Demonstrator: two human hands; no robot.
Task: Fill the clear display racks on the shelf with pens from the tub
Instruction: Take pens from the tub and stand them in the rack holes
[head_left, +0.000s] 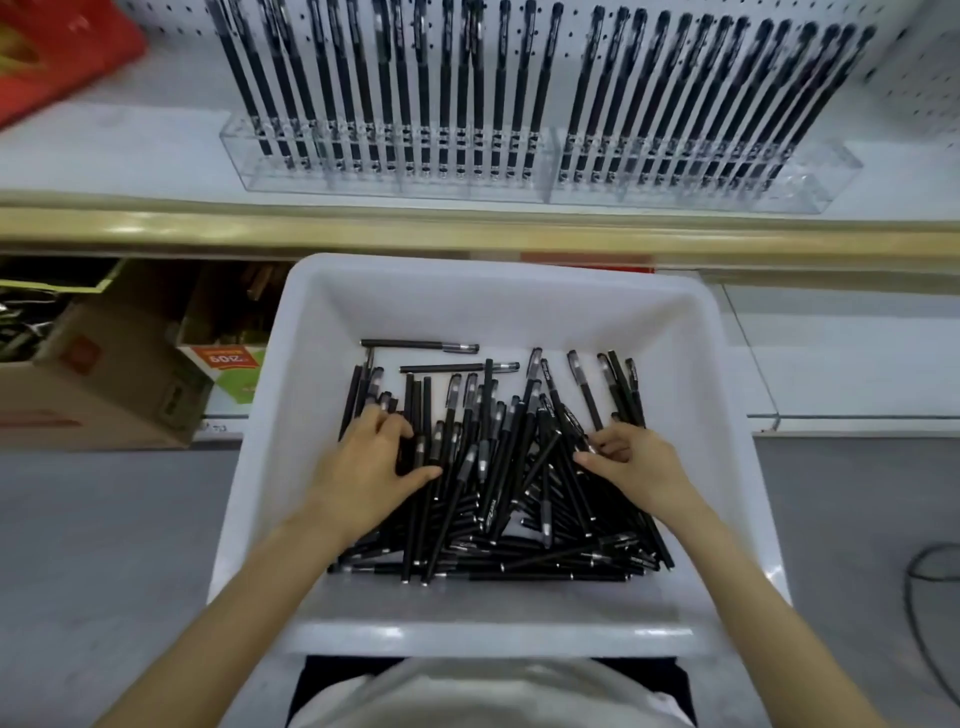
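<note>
Inside the tub (291, 364) below the shelf's (130, 145) front edge, the left hand (374, 457) curls its fingers round pens (498, 493) while the right hand (634, 457) pinches others, likely gathering a bunch for the nearly full racks (395, 174).

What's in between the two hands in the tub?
A pile of black pens lies between the left hand and the right hand, in the head view.

A single wide-angle view from the person's head looks steeply down and forward. The white tub (498, 301) sits close below; the shelf (130, 150) fills the frame's top just beyond.
</note>
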